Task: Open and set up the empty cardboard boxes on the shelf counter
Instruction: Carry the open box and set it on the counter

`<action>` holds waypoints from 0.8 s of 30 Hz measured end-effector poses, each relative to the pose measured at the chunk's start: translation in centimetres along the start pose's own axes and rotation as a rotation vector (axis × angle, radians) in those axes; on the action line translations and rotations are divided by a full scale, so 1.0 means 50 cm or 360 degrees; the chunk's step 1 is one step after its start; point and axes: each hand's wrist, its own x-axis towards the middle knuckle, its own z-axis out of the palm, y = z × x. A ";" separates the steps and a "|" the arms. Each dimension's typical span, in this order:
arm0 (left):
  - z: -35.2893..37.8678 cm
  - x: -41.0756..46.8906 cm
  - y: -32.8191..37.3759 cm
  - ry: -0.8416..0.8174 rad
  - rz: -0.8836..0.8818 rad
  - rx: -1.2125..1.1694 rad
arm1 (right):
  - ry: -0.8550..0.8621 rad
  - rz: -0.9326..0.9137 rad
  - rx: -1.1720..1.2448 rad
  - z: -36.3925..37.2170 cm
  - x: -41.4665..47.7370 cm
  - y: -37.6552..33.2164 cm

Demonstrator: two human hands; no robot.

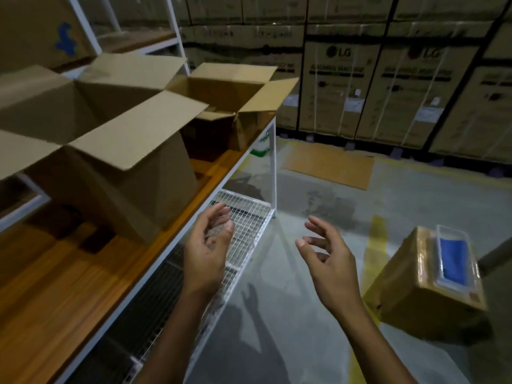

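Head view: two opened cardboard boxes on the shelf counter, two free hands in front of it.

The large box stands near the counter's front edge with all four flaps spread outward. The small box sits at the far right corner, flaps up. Only bare cardboard shows inside each, and their bottoms are mostly hidden. The left hand and right hand hover past the front edge, fingers loosely curled and apart, holding nothing. One wire shelf lies below the counter. On the floor are one sealed box, topped by a clear pouch, and one flat cardboard sheet.
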 end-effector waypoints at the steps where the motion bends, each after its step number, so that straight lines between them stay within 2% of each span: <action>1: 0.025 0.034 0.003 0.0021 -0.0002 0.0000 | -0.0029 -0.0010 -0.0010 -0.008 0.047 0.001; 8: 0.148 0.264 -0.019 0.0170 0.0032 0.0022 | -0.0161 -0.0074 0.0003 -0.005 0.343 0.023; 18: 0.255 0.669 -0.110 0.0465 0.0188 0.0044 | -0.0242 -0.0323 -0.0115 0.096 0.803 0.048; 22: 0.269 0.828 -0.121 0.0568 0.0323 0.0210 | -0.0312 -0.0445 -0.0163 0.148 0.974 0.025; 24: 0.268 0.895 -0.133 0.0604 0.0301 0.0316 | -0.0342 -0.0472 -0.0179 0.175 1.050 0.017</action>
